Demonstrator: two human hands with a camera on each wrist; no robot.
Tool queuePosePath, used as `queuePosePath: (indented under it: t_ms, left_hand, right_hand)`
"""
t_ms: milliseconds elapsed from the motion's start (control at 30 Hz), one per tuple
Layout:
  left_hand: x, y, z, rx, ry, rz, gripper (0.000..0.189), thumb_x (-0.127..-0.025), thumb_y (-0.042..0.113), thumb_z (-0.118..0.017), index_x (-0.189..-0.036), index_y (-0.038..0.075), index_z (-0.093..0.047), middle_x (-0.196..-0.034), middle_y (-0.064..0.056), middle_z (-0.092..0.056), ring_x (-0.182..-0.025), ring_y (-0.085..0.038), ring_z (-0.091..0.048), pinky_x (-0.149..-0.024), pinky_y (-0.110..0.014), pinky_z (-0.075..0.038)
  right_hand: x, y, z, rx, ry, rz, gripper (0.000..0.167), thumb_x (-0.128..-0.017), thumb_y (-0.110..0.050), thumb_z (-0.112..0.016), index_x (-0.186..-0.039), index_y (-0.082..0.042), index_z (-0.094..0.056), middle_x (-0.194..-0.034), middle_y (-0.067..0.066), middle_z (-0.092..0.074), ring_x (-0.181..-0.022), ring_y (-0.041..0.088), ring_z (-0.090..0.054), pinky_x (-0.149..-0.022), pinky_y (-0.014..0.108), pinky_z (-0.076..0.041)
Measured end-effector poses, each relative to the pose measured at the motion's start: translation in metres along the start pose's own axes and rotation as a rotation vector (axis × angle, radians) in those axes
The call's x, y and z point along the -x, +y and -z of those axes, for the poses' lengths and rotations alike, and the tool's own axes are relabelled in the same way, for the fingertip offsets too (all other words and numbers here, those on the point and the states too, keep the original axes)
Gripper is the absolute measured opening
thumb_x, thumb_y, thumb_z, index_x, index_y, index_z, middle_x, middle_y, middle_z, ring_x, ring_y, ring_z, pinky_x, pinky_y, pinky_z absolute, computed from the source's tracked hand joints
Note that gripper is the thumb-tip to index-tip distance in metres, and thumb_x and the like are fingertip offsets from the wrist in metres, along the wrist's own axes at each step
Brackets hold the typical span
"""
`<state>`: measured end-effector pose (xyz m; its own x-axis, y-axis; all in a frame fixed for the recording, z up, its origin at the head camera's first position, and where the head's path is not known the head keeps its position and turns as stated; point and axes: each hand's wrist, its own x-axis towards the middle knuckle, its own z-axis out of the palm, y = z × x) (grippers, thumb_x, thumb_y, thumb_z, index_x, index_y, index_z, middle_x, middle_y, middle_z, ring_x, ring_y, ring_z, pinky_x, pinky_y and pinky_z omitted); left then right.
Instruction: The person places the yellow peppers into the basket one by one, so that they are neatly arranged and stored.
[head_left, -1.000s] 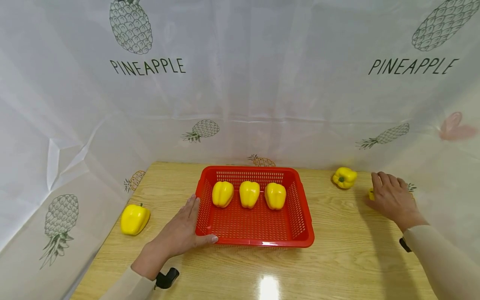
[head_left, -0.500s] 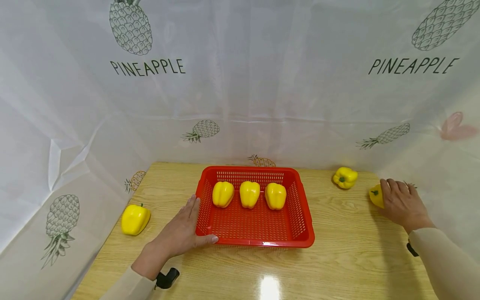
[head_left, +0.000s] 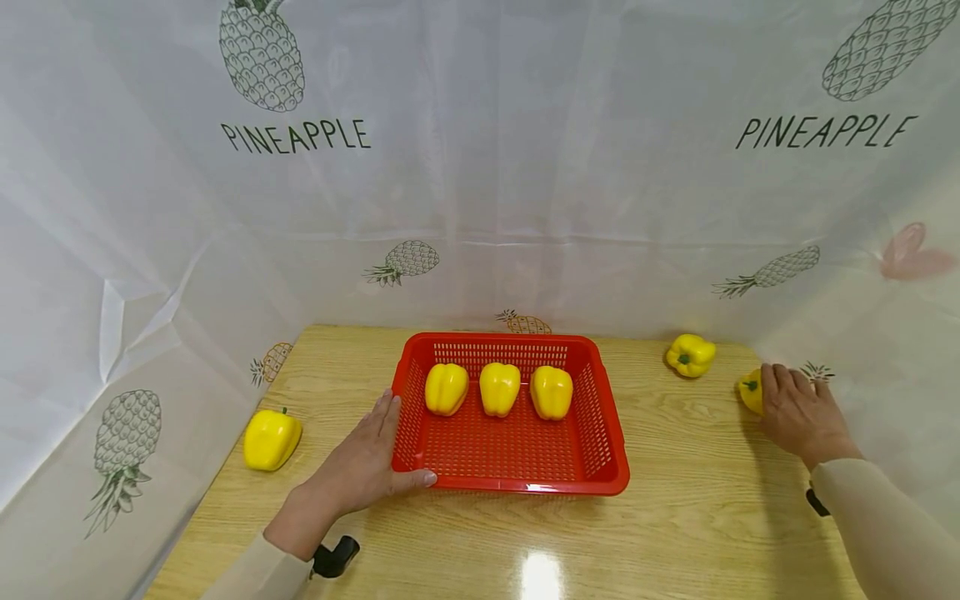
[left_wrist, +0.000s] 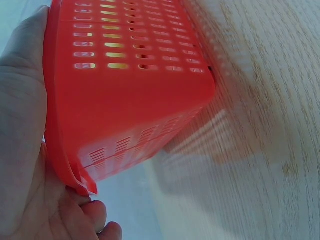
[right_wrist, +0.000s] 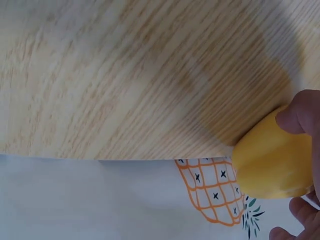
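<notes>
A red plastic basket (head_left: 510,485) stands mid-table, with three yellow bell peppers in a row inside, the middle bell pepper (head_left: 499,389) among them. My left hand (head_left: 360,462) rests along its left rim with fairly straight fingers, the thumb on the near rim. In the left wrist view this hand lies against the perforated basket wall (left_wrist: 130,95). At the table's right edge my right hand (head_left: 806,417) grips another yellow bell pepper (head_left: 751,392), stem end facing left. The right wrist view shows the thumb on one side of this bell pepper (right_wrist: 272,162), fingertips near its other side.
One yellow bell pepper (head_left: 690,356) lies at the back right of the wooden table (head_left: 675,517). Another bell pepper (head_left: 272,439) sits near the left edge. A pale pineapple-printed sheet (head_left: 480,183) surrounds the table's back and sides.
My right hand has moved rightward, then slightly back toward me, and more of the bell pepper under it shows now. My left hand and the basket have stayed in place.
</notes>
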<state>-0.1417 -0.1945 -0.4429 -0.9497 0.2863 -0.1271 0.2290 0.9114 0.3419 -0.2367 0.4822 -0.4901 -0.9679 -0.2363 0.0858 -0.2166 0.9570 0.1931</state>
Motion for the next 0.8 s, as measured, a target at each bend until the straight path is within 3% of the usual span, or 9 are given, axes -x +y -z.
queuePosePath:
  t_ms: [233,367,533,600,800]
  left_hand:
    - [0.001,0.000,0.000,-0.001,-0.001,0.005,0.136,-0.081,0.089,-0.062,-0.167,-0.004,-0.013,-0.176,-0.025,-0.007,-0.159,-0.048,-0.022,-0.126,-0.061,-0.030]
    - [0.001,0.000,0.000,0.001,-0.002,0.003,0.136,-0.081,0.088,-0.062,-0.167,-0.004,-0.013,-0.176,-0.025,-0.007,-0.159,-0.048,-0.022,-0.126,-0.061,-0.030]
    - [0.001,0.000,0.001,0.004,-0.004,0.001,0.135,-0.081,0.088,-0.062,-0.167,-0.005,-0.013,-0.176,-0.025,-0.007,-0.159,-0.048,-0.023,-0.126,-0.061,-0.030]
    - [0.001,0.001,0.001,0.006,-0.003,0.001,0.135,-0.081,0.088,-0.062,-0.167,-0.005,-0.013,-0.176,-0.025,-0.006,-0.159,-0.049,-0.022,-0.126,-0.061,-0.029]
    - [0.002,0.001,0.002,0.005,-0.003,-0.003,0.135,-0.081,0.088,-0.061,-0.167,-0.005,-0.013,-0.176,-0.025,-0.006,-0.159,-0.049,-0.022,-0.126,-0.062,-0.030]
  right_hand:
    - [0.002,-0.003,-0.002,-0.006,0.048,0.011,0.063,-0.097,-0.008,-0.063,-0.143,0.017,-0.028,-0.136,0.043,-0.042,-0.116,0.061,-0.049,-0.094,0.077,-0.040]
    - [0.003,-0.005,-0.003,-0.003,0.081,0.019,0.060,-0.095,-0.006,-0.066,-0.138,0.016,-0.031,-0.126,0.041,-0.047,-0.107,0.060,-0.052,-0.088,0.075,-0.043]
    - [0.002,-0.007,-0.003,-0.032,0.146,0.037,0.055,-0.088,-0.005,-0.069,-0.126,0.015,-0.035,-0.104,0.036,-0.047,-0.083,0.053,-0.052,-0.073,0.068,-0.048]
    - [0.003,-0.009,-0.002,-0.051,0.149,0.034,0.056,-0.086,-0.006,-0.072,-0.123,0.014,-0.036,-0.100,0.035,-0.045,-0.078,0.050,-0.050,-0.066,0.065,-0.048]
    - [0.004,-0.023,-0.001,-0.061,0.182,0.031,0.071,-0.085,-0.020,-0.083,-0.124,0.017,-0.037,-0.100,0.039,-0.047,-0.079,0.053,-0.052,-0.064,0.065,-0.052]
